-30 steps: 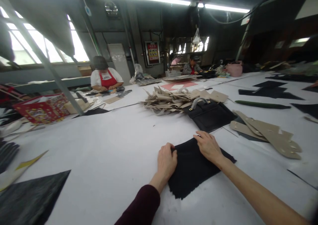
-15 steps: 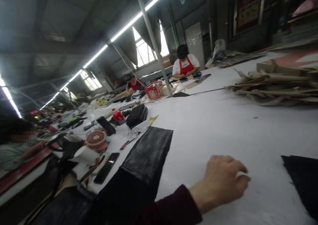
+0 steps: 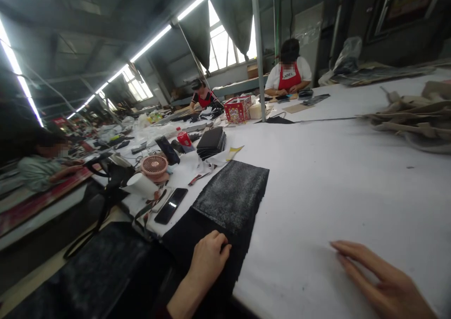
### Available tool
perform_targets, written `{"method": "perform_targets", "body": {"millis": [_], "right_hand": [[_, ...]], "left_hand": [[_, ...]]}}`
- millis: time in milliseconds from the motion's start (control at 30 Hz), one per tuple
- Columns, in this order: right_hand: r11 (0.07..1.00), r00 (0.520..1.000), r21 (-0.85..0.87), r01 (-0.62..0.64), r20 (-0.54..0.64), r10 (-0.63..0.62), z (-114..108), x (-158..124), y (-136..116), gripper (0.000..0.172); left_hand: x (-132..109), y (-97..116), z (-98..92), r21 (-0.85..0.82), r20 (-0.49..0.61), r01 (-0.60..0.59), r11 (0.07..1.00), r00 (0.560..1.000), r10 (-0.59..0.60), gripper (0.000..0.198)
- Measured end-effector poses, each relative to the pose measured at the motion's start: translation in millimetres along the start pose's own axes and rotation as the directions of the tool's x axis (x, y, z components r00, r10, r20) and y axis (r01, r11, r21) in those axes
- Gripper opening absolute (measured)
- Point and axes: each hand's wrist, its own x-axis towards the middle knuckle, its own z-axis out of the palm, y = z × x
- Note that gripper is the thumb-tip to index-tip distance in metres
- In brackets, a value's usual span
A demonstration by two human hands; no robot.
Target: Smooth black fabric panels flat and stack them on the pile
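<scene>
My left hand (image 3: 210, 253) is over the black cloth (image 3: 186, 229) at the near table edge, fingers curled and thumb close to the index finger. Its fingertips are partly hidden, so whether they grip the cloth cannot be made out. Just beyond lies the cloth's grey, speckled section (image 3: 234, 194), flat on the white table (image 3: 310, 192). At the lower right my right hand (image 3: 384, 281) is just over the white surface, fingers stretched out and nothing in them. Part of the black cloth hangs over the table's near edge.
Left of the cloth are a phone (image 3: 171, 206), a paper roll (image 3: 141, 185), a pink fan (image 3: 154, 166), a bottle (image 3: 183, 138) and a black stack (image 3: 212, 141). Beige pieces (image 3: 419, 121) are piled at right. A pole (image 3: 258, 51) rises behind; co-workers (image 3: 291, 74) sit farther off.
My left hand has moved left from the bare table onto the black cloth, its fingers curling. My right hand has come into view. The view has turned left; black pieces at right are out of sight.
</scene>
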Motion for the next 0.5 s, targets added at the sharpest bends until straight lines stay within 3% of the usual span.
{"method": "perform_targets", "body": {"millis": [100,233,367,500], "right_hand": [[0.989,0.962,0.114,0.098,0.245,-0.124,59.3,6.8,-56.5,0.023],[0.955,0.890,0.196,0.220,0.360,-0.279,116.1,14.2,-113.8,0.027],[0.915,0.794,0.135,0.381,0.459,-0.398,145.9,24.5,-132.0,0.031],[0.886,0.750,0.037,0.462,0.517,-0.413,163.1,31.6,-127.2,0.030]], "left_hand": [[1.9,-2.0,4.9,0.038,-0.022,-0.052,0.998,0.998,0.053,0.016],[2.6,-9.6,13.2,0.042,-0.071,-0.115,0.993,0.991,0.117,0.020],[4.1,-19.4,15.4,-0.004,-0.079,-0.170,0.985,0.982,0.170,0.021],[9.2,-31.3,8.6,-0.238,-0.040,-0.218,0.946,0.976,0.215,0.020]]}}
